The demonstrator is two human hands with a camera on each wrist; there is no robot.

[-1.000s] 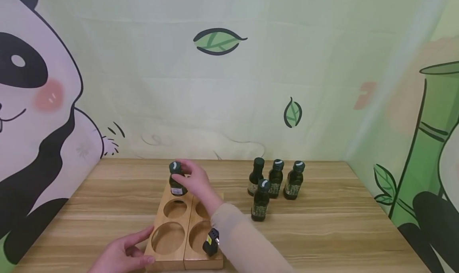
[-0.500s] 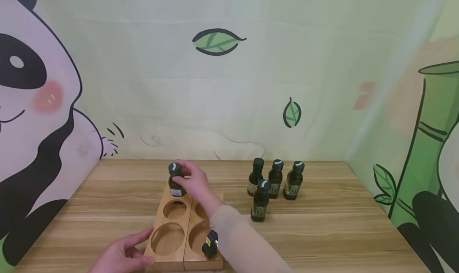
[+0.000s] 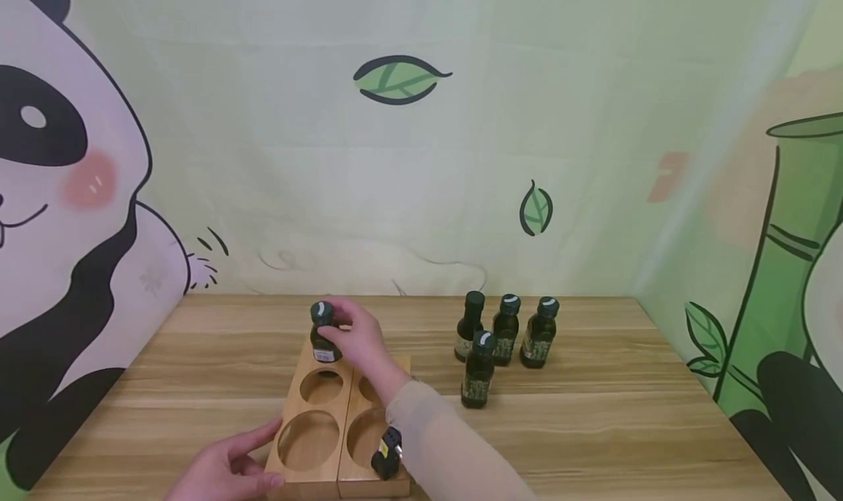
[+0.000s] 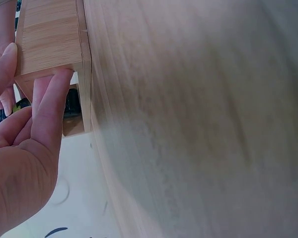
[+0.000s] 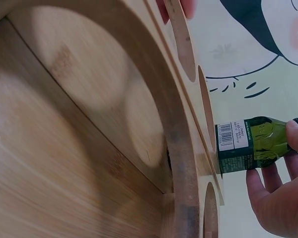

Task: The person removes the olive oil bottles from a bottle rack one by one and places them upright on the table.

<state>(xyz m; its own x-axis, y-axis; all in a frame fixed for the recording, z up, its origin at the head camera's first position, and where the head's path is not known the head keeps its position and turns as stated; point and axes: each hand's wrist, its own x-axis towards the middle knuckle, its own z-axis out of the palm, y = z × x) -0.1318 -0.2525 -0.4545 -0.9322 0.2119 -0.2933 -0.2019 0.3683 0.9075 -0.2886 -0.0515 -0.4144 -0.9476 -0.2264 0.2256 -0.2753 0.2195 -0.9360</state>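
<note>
In the head view my right hand (image 3: 358, 336) grips a small dark green glass bottle (image 3: 325, 344) by its neck and shoulder. The bottle stands upright over the far left end of a wooden rack (image 3: 303, 491) with round holes. Its white barcode label (image 5: 233, 136) shows in the right wrist view, its lower end right at the rack's top board. At the near left corner, my left hand (image 3: 230, 461) holds the rack, thumb toward the front and a finger along the side. Its fingers (image 4: 52, 109) reach under the board's edge in the left wrist view.
Several similar dark bottles (image 3: 477, 377) stand grouped on the wooden table (image 3: 612, 428) right of the rack. One of them has a slimmer, taller neck (image 3: 473, 307). A black wrist camera (image 3: 386, 453) overlaps the near right hole. Behind is a printed panda backdrop (image 3: 428, 164).
</note>
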